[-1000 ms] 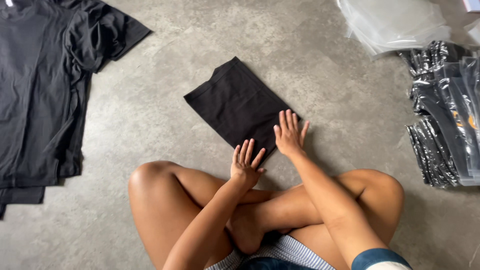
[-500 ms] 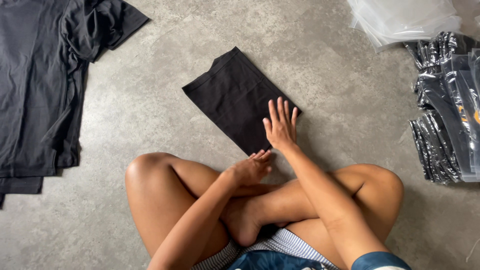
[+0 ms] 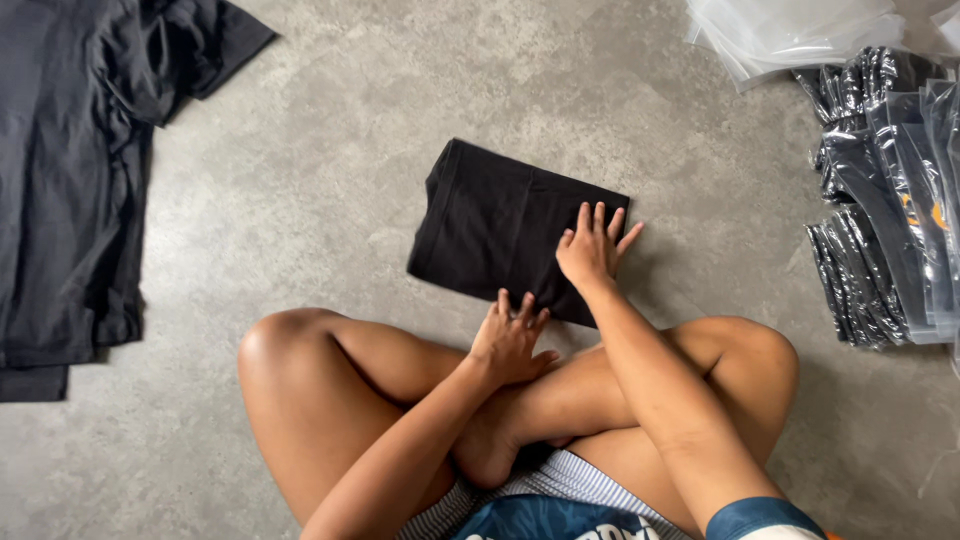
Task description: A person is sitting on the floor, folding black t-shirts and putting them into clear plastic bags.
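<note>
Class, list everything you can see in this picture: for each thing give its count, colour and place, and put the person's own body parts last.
folded garment: one, black, centre of floor
pile of unfolded garments: one pile, dark grey-black, left edge
bagged garments: one stack, black in clear plastic, right edge
empty plastic bags: one heap, clear, top right
floor: grey concrete
right hand: flat on folded garment
left hand: at garment's near edge
crossed legs: two, bare, bottom centre

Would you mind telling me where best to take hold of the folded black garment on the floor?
Probably the thick rolled fold at the far-left end of the folded black garment, approached from the open floor on that side. The right hand presses the opposite end flat, and the left hand rests at the near edge.
</note>
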